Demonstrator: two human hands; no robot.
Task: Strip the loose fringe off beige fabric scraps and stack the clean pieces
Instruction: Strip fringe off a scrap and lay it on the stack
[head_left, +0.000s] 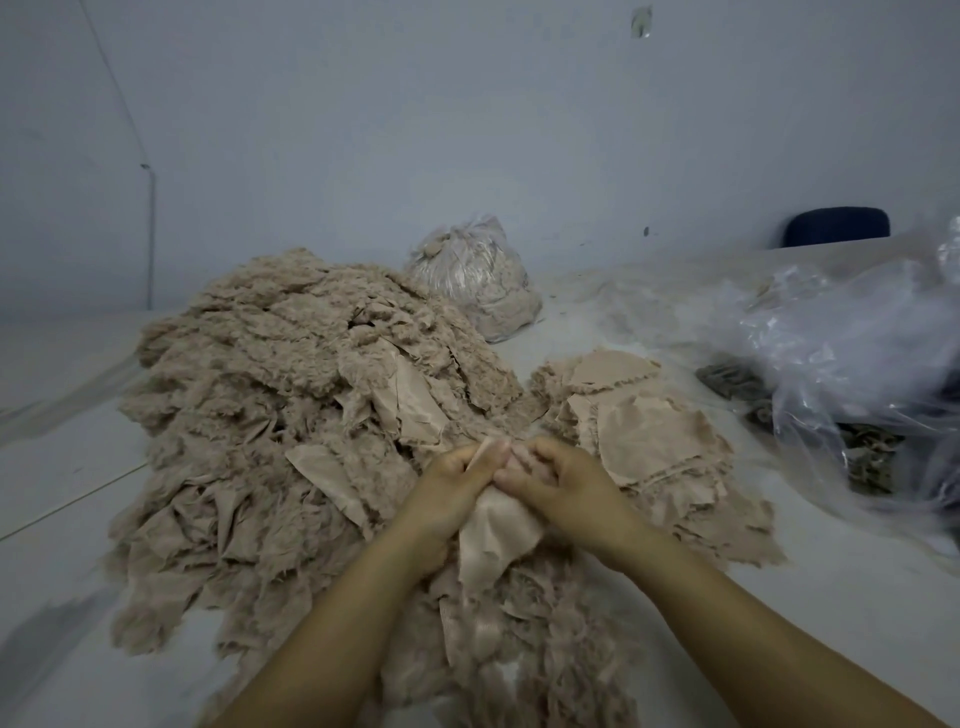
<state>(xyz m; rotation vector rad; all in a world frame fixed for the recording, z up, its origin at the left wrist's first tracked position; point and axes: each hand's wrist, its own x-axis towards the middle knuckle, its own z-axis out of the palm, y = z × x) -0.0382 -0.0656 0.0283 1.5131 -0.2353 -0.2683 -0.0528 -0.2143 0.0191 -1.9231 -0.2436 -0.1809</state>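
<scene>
While a smooth beige fabric scrap (496, 525) is pinched at its top edge by both the left hand (457, 488) and right hand (558, 486) near the pale surface's (67, 467) front edge, stripping appears underway; next, the small stack of cleaned pieces (644, 415) must be reached.

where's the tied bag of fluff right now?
Head view, centre, at the back: the tied bag sits on the table by the wall, just behind and right of the big scrap pile, far from both hands.

Bare table (62, 467) left; fringed scrap heap (291, 415) centre, plastic bags (841, 353) crowding right.
</scene>
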